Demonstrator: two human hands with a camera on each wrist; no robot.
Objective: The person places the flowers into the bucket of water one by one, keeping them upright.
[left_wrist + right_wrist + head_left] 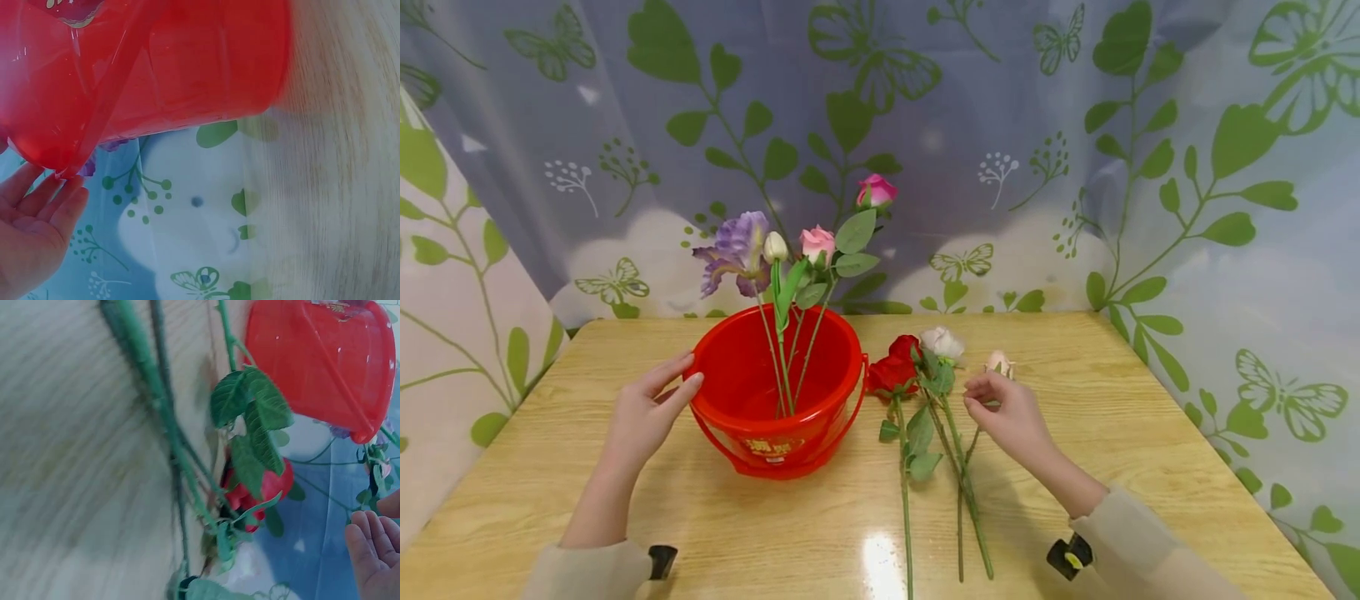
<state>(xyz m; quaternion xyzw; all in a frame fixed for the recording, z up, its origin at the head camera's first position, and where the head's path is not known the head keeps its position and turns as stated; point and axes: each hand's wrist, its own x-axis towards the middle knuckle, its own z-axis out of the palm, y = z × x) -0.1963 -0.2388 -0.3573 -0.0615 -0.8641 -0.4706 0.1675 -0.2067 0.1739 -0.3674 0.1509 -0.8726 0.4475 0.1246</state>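
Beige sleeves [1138, 537] are worn with black wrist devices [1058, 557], one yellow-marked.

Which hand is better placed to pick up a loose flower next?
Probably the right hand: it is near the pale rose, while the left hand is at the red bucket's far side.

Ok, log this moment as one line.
left hand: on rim of red bucket | right hand: holding nothing, near loose flowers | in bucket: four flowers | on table: bucket, loose flowers
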